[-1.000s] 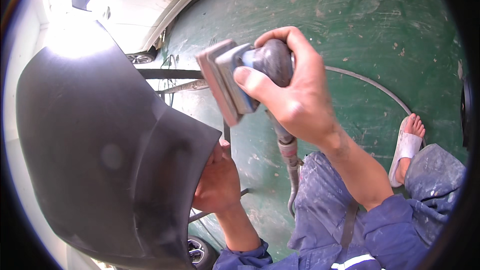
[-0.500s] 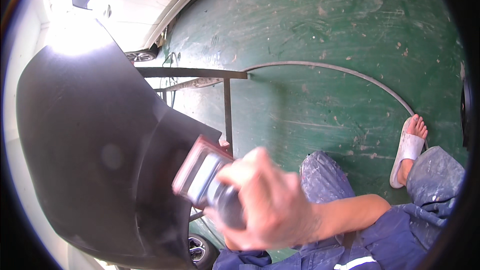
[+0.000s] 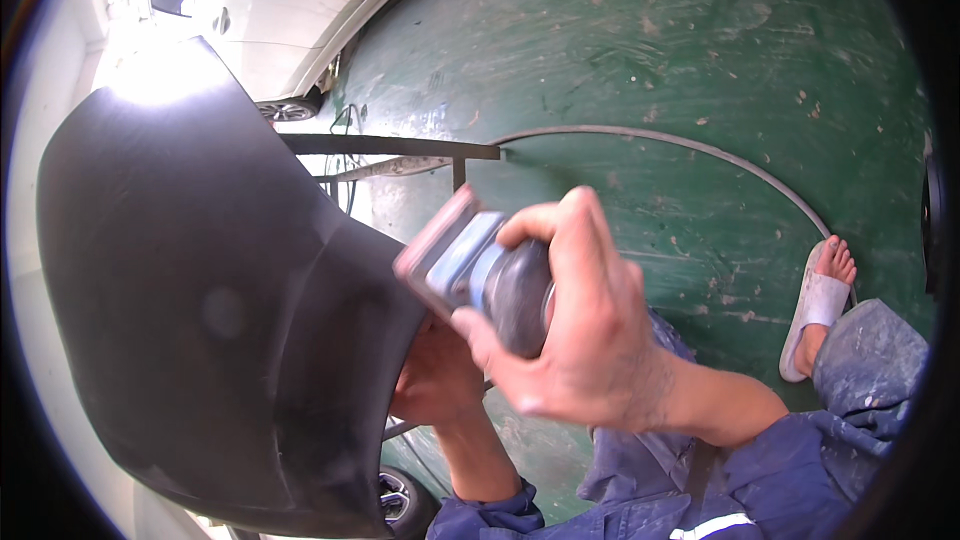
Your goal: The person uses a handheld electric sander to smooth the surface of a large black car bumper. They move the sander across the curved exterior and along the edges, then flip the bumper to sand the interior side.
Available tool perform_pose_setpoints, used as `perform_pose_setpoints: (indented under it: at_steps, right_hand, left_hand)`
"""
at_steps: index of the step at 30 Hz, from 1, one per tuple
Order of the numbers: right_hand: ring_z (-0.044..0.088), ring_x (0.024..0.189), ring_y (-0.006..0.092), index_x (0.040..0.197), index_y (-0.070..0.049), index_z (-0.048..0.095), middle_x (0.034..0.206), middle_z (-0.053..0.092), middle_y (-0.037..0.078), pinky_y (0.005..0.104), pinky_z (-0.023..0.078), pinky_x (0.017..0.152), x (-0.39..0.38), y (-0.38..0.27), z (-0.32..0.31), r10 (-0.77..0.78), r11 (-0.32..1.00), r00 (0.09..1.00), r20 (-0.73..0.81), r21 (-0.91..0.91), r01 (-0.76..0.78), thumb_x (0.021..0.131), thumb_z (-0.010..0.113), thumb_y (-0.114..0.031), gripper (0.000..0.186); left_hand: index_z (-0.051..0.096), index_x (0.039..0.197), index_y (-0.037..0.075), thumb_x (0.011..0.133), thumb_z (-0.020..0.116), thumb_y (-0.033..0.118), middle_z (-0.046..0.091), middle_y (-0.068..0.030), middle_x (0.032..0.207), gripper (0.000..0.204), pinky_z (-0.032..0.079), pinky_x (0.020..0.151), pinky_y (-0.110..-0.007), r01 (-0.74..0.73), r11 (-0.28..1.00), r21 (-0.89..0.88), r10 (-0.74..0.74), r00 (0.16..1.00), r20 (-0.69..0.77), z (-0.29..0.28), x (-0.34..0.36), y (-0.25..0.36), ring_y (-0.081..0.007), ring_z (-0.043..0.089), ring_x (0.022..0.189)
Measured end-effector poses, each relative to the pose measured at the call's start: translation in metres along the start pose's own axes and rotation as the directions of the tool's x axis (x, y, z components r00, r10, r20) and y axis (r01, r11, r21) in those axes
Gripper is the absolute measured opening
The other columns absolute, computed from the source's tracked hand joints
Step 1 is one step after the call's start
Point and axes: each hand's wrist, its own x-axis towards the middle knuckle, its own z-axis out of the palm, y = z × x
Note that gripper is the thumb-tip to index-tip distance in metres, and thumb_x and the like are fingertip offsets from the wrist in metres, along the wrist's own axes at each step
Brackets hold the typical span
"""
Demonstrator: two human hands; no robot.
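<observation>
Head view. The right hand [image 3: 585, 340] was closed around the rounded dark body of a small power sander [image 3: 480, 275], fingers wrapped over the top and thumb underneath, so that the flat rectangular pad faced up and left, toward the large dark panel [image 3: 220, 330]. The sander was held in the air just beside the panel's right edge, not touching it as far as the picture showed (motion blur softened the hand's outline). A grip of this kind appeared to leave the pad free to be set flat against a surface.

The left hand [image 3: 440, 385] lay against the panel's right edge, partly hidden behind it and behind the sander; it seemed to steady the panel, though whether the fingers were curled over the edge or merely pressed on it could not be told.

The panel stood upright on the green floor [image 3: 700, 70], filling the left half of the view. A thin hose [image 3: 700, 148] arced across the floor, and a dark metal stand [image 3: 400, 147] showed beyond the panel. A sandalled foot [image 3: 820, 305] rested on the floor toward its right edge. A white car [image 3: 290, 10] stood past the floor's upper-left edge.
</observation>
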Motion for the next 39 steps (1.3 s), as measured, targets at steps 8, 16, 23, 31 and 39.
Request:
perform_pose_setpoints:
  at_steps: [8,16,23,31,39]
  right_hand:
    - [0.058,0.093,0.0155,0.121,-0.001,0.052,0.103,0.056,0.010,0.0311,0.050,0.082,0.001,0.023,-0.013,0.187,0.979,0.978,-0.091,0.097,-0.178,0.081,0.083,-0.005,0.051]
    - [0.064,0.087,0.0299,0.121,-0.001,0.052,0.106,0.053,0.015,0.0408,0.055,0.072,-0.008,0.002,-0.003,0.011,0.996,1.000,-0.009,0.086,-0.010,0.077,0.088,-0.012,0.059]
    - [0.069,0.084,0.0303,0.116,-0.001,0.059,0.102,0.064,0.016,0.0393,0.060,0.063,-0.044,-0.039,0.017,-0.079,0.994,0.994,0.073,0.075,0.073,0.068,0.096,-0.019,0.063]
    - [0.067,0.080,0.0340,0.122,0.000,0.053,0.104,0.054,0.016,0.0434,0.057,0.063,-0.016,-0.012,-0.001,-0.026,0.997,0.999,0.024,0.077,0.024,0.076,0.088,-0.015,0.059]
    - [0.067,0.078,0.0307,0.119,-0.001,0.056,0.100,0.057,0.016,0.0391,0.056,0.059,-0.030,-0.030,0.005,-0.045,0.996,0.997,0.065,0.076,0.040,0.070,0.093,-0.014,0.063]
  left_hand:
    - [0.056,0.150,0.003,0.098,0.061,0.056,0.064,-0.0197,0.140,0.074,0.040,0.114,-0.050,-0.047,0.998,0.035,0.048,0.998,-0.028,0.009,-0.002,-0.001,-0.0324,0.059,0.124]
    - [0.056,0.149,0.002,0.097,0.062,0.056,0.064,-0.0193,0.139,0.075,0.040,0.114,-0.049,-0.041,0.998,0.049,0.041,0.999,-0.002,0.001,-0.002,-0.001,-0.0317,0.059,0.123]
    - [0.055,0.150,0.004,0.096,0.063,0.057,0.063,-0.0181,0.142,0.077,0.041,0.114,-0.050,-0.038,0.998,0.056,0.038,0.999,-0.010,-0.003,0.001,-0.005,-0.0317,0.059,0.125]
    - [0.055,0.151,0.005,0.094,0.064,0.059,0.061,-0.0167,0.144,0.079,0.041,0.114,-0.050,-0.052,0.995,0.083,0.054,0.998,-0.018,-0.001,-0.002,0.003,-0.0316,0.058,0.128]
    - [0.055,0.151,0.007,0.093,0.066,0.061,0.060,-0.0153,0.147,0.081,0.041,0.114,-0.051,-0.051,0.995,0.086,0.053,0.998,-0.023,-0.006,-0.001,0.000,-0.0315,0.057,0.130]
